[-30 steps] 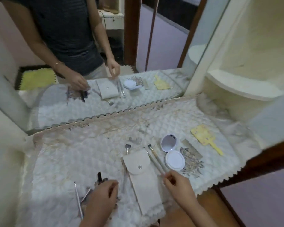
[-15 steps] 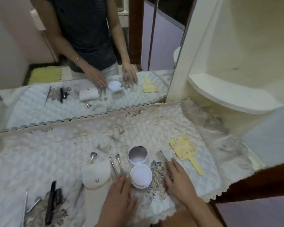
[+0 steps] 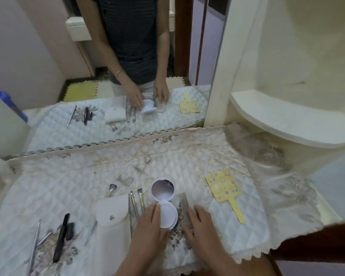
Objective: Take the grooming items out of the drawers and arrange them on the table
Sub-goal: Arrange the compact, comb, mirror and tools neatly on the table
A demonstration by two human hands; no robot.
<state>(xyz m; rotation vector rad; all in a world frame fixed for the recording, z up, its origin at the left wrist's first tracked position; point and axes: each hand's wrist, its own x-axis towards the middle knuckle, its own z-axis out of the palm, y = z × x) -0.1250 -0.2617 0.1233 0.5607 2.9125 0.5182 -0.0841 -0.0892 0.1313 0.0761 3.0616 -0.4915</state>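
- Well, nearest me, the left hand is resting flat with straight fingers, its fingertips touching the left rim of the compact; it is gripping nothing.
- Beside it, the right hand is lying flat and loose too, with its fingers pressing on the comb just right of the compact.
- Most of the job is looking done, I'd say: the grooming items are sitting in a row on the cloth, and the hands seem to be squaring up the last few.
- Leftward, metal picks and black sticks are lying near the front edge, then the pouch, with thin brushes just beside it.
- Rightward, a yellow paddle is lying well apart from the comb.
- No drawers are showing, so I cannot tell whether anything is waiting inside.
- Farther back, the mirror is reflecting the row, and a shelf is jutting out at the right; nothing is standing in the hands' way.
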